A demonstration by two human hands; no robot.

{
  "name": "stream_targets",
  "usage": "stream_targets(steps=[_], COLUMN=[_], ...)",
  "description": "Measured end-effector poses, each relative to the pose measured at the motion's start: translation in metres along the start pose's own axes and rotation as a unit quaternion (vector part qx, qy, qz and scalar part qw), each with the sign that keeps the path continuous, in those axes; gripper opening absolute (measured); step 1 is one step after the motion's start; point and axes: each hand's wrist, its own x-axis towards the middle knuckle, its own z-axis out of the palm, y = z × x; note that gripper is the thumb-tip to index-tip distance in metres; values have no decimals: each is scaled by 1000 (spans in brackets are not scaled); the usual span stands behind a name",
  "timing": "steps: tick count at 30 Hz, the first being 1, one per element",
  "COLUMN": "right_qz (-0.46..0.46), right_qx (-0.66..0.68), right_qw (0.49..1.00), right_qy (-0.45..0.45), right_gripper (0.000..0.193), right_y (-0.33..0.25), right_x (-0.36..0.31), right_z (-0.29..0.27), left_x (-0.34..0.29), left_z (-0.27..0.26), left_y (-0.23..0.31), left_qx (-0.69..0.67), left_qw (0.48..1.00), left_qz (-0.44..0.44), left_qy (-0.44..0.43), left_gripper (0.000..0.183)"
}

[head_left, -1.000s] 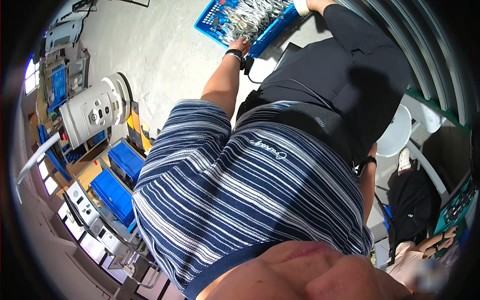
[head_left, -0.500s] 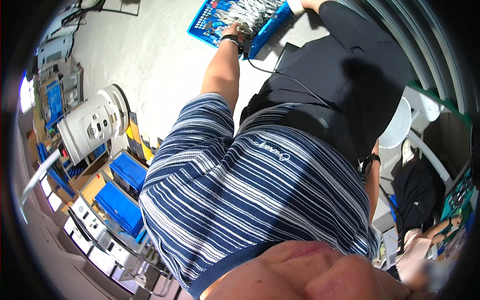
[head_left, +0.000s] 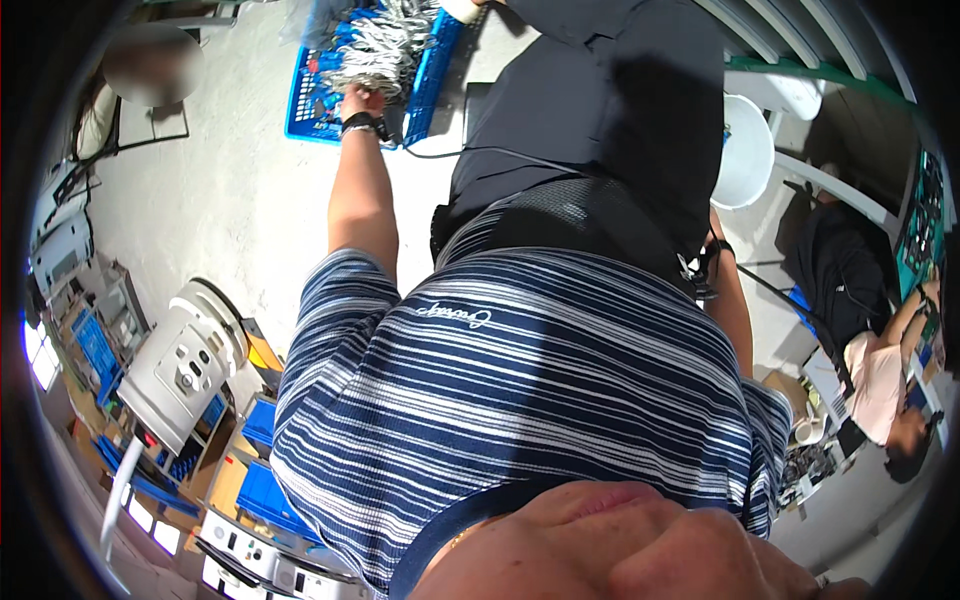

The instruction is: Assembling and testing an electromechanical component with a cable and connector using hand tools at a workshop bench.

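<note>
My left arm reaches to a blue plastic basket (head_left: 297,110) that holds bundles of whitish cables (head_left: 378,50) and some blue pieces. At its near end my left hand (head_left: 363,101) is closed on the cables, with a black band round the wrist. A thin black cord (head_left: 520,155) runs from beside that wrist to my waist. My right hand (head_left: 714,226) hangs low beside my thigh, close to a white bucket (head_left: 748,155); my leg hides most of it, so its fingers do not show. Its wrist also carries a black band.
A large white rounded machine (head_left: 180,365) stands at the left, near blue bins (head_left: 270,495) on a rack. Grey metal bars (head_left: 800,30) cross the far right. One person (head_left: 870,375) is at the right and another (head_left: 98,120) at the far left.
My view has turned, so the basket and my left arm now show further left. My left hand stays at the cables. More of the white bucket shows, and a person appears at far left.
</note>
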Motion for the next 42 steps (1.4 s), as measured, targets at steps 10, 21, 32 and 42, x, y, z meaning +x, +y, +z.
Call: stream_targets(steps=[10,21,32,42], right_qz=[17,-216,-265,-164], right_qx=[252,259,427,388], right_qw=[967,940,834,887], right_qy=[23,44,-229,-188], right_gripper=[29,29,41,33], right_y=[-64,-246,-302,-304], right_x=[29,-37,-83,-74], right_z=[-28,-57,-20,4], left_x=[-87,-278,-423,-424], left_z=[17,108,205,197], left_y=[70,124,85,36], left_qx=[-144,15,368,391], left_qw=[986,902,539,579], left_qz=[-39,222,372,274], left_qy=[-69,-370,-660,-661], left_gripper=[19,12,17,43])
